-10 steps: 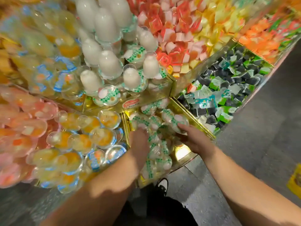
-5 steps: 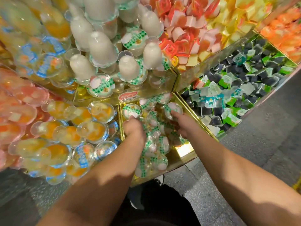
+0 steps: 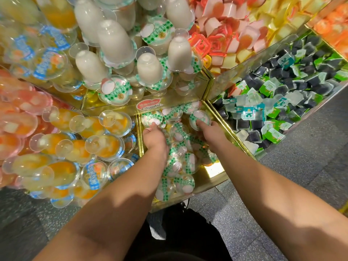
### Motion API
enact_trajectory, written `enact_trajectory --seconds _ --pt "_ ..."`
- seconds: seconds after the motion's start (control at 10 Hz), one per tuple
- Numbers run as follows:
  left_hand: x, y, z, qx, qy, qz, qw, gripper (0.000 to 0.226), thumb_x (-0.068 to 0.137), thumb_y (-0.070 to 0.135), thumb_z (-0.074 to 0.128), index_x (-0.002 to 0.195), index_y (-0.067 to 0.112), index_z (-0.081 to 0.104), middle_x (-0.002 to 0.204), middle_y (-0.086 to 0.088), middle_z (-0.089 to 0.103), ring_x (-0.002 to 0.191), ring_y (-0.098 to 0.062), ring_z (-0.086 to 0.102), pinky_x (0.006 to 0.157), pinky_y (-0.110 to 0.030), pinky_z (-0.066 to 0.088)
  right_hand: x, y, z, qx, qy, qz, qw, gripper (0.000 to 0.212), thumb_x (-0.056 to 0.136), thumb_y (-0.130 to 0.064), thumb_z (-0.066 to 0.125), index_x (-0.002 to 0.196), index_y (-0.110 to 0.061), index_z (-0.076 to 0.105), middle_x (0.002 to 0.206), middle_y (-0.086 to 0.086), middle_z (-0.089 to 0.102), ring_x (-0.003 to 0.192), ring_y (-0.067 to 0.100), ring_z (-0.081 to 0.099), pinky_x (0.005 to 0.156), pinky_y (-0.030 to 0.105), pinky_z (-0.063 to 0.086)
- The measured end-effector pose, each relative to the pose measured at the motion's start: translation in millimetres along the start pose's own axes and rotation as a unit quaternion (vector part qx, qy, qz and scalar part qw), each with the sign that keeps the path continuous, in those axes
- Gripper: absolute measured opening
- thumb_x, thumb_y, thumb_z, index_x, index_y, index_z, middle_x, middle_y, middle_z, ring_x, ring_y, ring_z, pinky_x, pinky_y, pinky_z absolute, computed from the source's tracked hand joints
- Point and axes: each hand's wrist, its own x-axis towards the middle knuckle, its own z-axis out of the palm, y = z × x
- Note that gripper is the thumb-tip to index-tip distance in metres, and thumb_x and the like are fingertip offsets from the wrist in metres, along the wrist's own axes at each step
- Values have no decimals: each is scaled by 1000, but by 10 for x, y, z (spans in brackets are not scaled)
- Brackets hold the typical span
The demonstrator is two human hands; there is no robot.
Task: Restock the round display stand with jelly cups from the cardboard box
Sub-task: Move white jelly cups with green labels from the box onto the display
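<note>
Both your hands have pushed deeper into the lower gold compartment (image 3: 212, 172) since a second ago, from its front half up toward the back wall. Your left hand (image 3: 155, 139) now sits at the back-left corner, fingertips on a green-check jelly cup (image 3: 151, 117). Your right hand (image 3: 211, 131) is at the back-right, fingers on another green-check cup (image 3: 199, 118) lying lid-up by the gold divider. Hands are apart, a few loose cups between them. Fingers look fairly straight, pressing or nudging rather than wrapping, but the undersides are hidden, so a light pinch can't be ruled out.

Progress, as a judgement: mid-task. This compartment of the round display stand (image 3: 169, 103) holds a loose pile of green-check cups (image 3: 180, 166), but bare gold floor shows at its front-right, so it isn't full. The tier above is stacked high with milky white cups (image 3: 113, 40). Neighbouring bays of orange fruit cups (image 3: 105, 146) and dark and green square jellies (image 3: 282, 102) look well stocked. You seem to be spreading or tidying what's already in, not dropping new stock.

Cardboard box is not in view, so how much stock is left can't be told. Likely remaining: more trips to the box, filling the bare front-right patch, levelling the pile.

Task cups lie directly under and just ahead of both hands, touching your fingertips.
</note>
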Motion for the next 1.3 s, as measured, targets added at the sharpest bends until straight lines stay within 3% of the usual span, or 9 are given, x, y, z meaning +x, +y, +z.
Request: enact_trajectory --seconds 0.3,0.5,0.6,0.7,0.8,0.9,1.0,1.1,1.3 --pt "39 -9 -27 48 -14 28 998 41 99 38 49 122 4 53 127 -25 57 107 -39 59 95 -47 48 -34 3 -24 -132 36 -74 988 68 89 -58 60 139 -14 46 129 7 59 114 30 59 100 49 48" --pt "-13 21 -82 -44 -26 -20 999 26 98 46 52 95 20 49 96 -5 61 103 -27 57 100 -40 44 -45 -47 -64 -157 31 -68 985 72 87 -61 60 140 -14 44 131 9 59 115 31 58 99 49 49" --pt "-76 24 -134 8 -65 -46 997 34 98 46 51 107 14 58 126 -19 60 125 -37 53 104 -45 43 -99 -76 -104 -151 33 -49 987 79 82 -65 64 138 -13 46 128 8 60 111 30 60 97 48 51" --pt "-115 7 -205 35 -96 -39 994 47 103 36 45 139 5 47 144 -21 47 131 -35 47 72 -13 51 -216 -90 -168 -159 52 -48 985 81 84 -66 61 139 -8 47 128 11 59 113 32 58 88 40 49" --pt "-349 138 -401 205 -121 48 970 48 104 19 44 150 11 34 144 -18 47 131 -29 46 62 -9 40 -441 -79 -241 -139 81 -62 985 74 87 -60 61 137 -7 49 126 13 61 107 30 60 83 36 48" --pt "-553 234 -662 235 -210 66 947 58 93 25 51 143 -1 39 134 -24 53 128 -39 49 100 -34 44 -810 -77 -265 -111 102 -96 984 61 89 -52 62 130 -8 49 118 11 61 105 29 59 86 37 47" --pt "-881 484 -1042 131 -247 65 958 30 89 21 55 109 -2 60 105 -10 60 101 -32 63 91 -39 53 -1321 -148 -140 -117 101 -143 978 39 91 -46 62 116 -17 52 102 7 60 89 23 54 73 29 39" --pt "-1095 778 -1591 91 -305 95 943 4 96 10 56 96 13 58 88 -4 58 66 -15 59 57 -21 50 -1965 -303 199 -159 91 -202 962 25 92 -39 62 102 -16 62 93 4 68 82 23 61 68 30 41" --pt "-1073 1429 -3489 238 -209 329 890 3 92 27 64 92 23 64 100 -4 67 87 -18 61 79 -31 47 -3310 -555 1441 -258 -4 -333 907 12 92 -37 62 90 -26 66 92 -2 68 87 17 59 74 28 40"
